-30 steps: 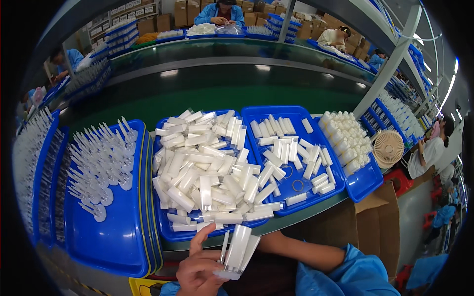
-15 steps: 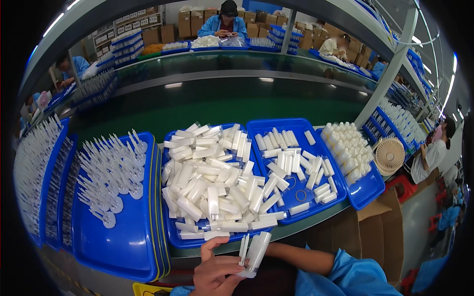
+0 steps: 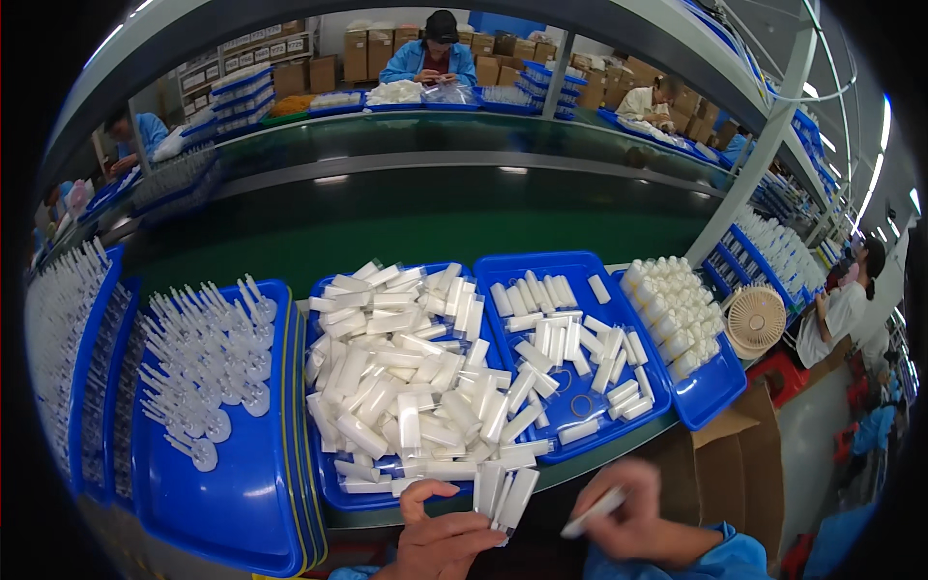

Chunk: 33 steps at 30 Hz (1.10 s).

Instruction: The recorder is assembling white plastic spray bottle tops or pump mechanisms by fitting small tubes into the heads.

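Near the table's front edge, my left hand point(image 3: 443, 537) is closed around a small group of white pieces point(image 3: 506, 503), two flat strips with thin rods between them, standing upright from the fingers. To its right and apart from it, my right hand point(image 3: 623, 512), blurred by motion, pinches a small white oblong piece point(image 3: 593, 513). Just beyond the left hand, a blue tray point(image 3: 333, 491) bears a heap of white oblong pieces in clear sleeves point(image 3: 387, 362). The blue tray point(image 3: 541, 263) beside it carries more white pieces point(image 3: 570, 338) and thin rings point(image 3: 581, 405).
At left, a stack of blue trays point(image 3: 222, 512) bears upright white rods on round bases point(image 3: 208, 387). On the right stand white bottle-like pieces point(image 3: 667, 309), a beige fan point(image 3: 755, 321) and an open cardboard box point(image 3: 739, 464). A green conveyor belt point(image 3: 406, 213) runs behind; co-workers point(image 3: 432, 58) sit beyond.
My right hand has come out to the right, into view with a white oblong piece. The left hand has shifted slightly right and lower, its pieces now more upright.
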Each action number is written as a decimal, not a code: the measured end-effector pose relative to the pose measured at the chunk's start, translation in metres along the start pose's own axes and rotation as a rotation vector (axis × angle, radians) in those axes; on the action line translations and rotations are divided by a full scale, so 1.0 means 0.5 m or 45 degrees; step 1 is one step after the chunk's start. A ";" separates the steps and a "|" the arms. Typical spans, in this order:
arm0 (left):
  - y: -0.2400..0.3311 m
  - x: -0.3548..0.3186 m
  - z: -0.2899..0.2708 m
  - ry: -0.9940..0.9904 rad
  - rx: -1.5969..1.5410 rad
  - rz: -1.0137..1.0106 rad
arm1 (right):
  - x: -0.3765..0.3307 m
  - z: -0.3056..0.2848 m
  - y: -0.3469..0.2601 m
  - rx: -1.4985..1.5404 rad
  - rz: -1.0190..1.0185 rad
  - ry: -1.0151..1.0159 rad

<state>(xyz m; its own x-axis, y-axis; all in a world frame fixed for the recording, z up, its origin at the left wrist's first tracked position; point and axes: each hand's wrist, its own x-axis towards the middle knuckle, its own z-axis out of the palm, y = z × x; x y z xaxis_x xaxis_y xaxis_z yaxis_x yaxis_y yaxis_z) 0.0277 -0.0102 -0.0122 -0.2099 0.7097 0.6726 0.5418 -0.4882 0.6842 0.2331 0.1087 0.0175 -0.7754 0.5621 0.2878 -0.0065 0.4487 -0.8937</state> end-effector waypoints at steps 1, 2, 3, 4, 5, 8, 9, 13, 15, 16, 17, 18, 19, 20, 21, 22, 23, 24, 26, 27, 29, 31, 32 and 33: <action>0.000 0.007 0.007 -0.030 -0.022 0.035 | 0.015 0.020 0.018 0.354 -0.165 0.484; -0.001 0.005 0.016 -0.082 -0.025 0.064 | 0.036 0.003 0.010 0.495 0.008 0.538; -0.001 0.008 0.017 -0.082 -0.038 0.068 | 0.076 0.003 0.009 0.674 0.031 0.506; 0.003 0.020 0.020 -0.089 -0.067 0.088 | 0.093 -0.001 0.005 0.804 0.105 0.464; 0.005 0.028 0.023 -0.094 -0.094 0.106 | 0.101 -0.004 0.003 0.934 0.180 0.417; -0.004 0.031 0.034 -0.101 -0.145 0.108 | 0.108 -0.007 0.021 0.993 0.335 0.300; -0.005 0.032 0.037 -0.108 -0.158 0.105 | 0.108 -0.008 0.023 1.054 0.350 0.249; -0.007 0.040 0.048 -0.077 -0.165 0.080 | 0.109 -0.014 0.033 1.302 0.452 0.108; -0.009 0.039 0.049 -0.103 -0.188 0.046 | 0.109 -0.021 0.041 1.425 0.520 0.076; -0.009 0.040 0.049 -0.115 -0.193 0.034 | 0.105 -0.023 0.045 1.299 0.500 0.087; -0.008 0.042 0.048 -0.126 -0.199 0.023 | 0.100 -0.024 0.050 1.173 0.481 0.097; -0.009 0.042 0.046 -0.135 -0.202 0.009 | 0.097 -0.025 0.053 1.048 0.464 0.103; -0.014 0.038 0.046 -0.173 -0.192 -0.009 | 0.095 -0.034 0.050 0.718 0.354 0.048; -0.021 0.031 0.046 -0.210 -0.182 -0.028 | 0.092 -0.047 0.041 0.388 0.243 -0.007; -0.024 0.031 0.048 -0.251 -0.177 -0.042 | 0.089 -0.056 0.033 0.054 0.133 -0.056; -0.022 0.031 0.048 -0.249 -0.180 -0.006 | 0.087 -0.057 0.027 0.134 0.125 -0.032; -0.017 0.030 0.046 -0.246 -0.182 0.030 | 0.081 -0.057 0.025 0.313 0.248 -0.014; -0.013 0.031 0.045 -0.239 -0.183 0.065 | 0.071 -0.055 0.024 0.491 0.368 0.002; -0.013 0.024 0.047 -0.260 -0.135 0.107 | 0.046 -0.047 0.034 0.623 0.528 -0.016; -0.013 0.022 0.050 -0.272 -0.112 0.127 | 0.041 -0.042 0.033 0.627 0.495 -0.065; -0.023 0.013 0.056 -0.275 -0.113 0.150 | 0.041 -0.022 0.039 0.478 0.169 -0.174; -0.024 0.008 0.063 -0.230 -0.129 0.146 | 0.038 -0.003 0.033 0.573 0.129 -0.188; -0.018 0.004 0.061 -0.184 -0.229 0.001 | 0.038 0.003 0.032 0.596 0.083 -0.163; -0.012 0.007 0.058 -0.172 -0.195 -0.051 | 0.039 0.008 0.031 0.621 0.037 -0.144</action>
<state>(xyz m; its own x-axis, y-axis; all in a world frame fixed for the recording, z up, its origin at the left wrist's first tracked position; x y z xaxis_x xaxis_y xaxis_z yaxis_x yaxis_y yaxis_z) 0.0473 0.0097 -0.0222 -0.1122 0.7865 0.6073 0.4030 -0.5227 0.7513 0.2152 0.1240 0.0079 -0.8430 0.4788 0.2454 -0.2573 0.0418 -0.9654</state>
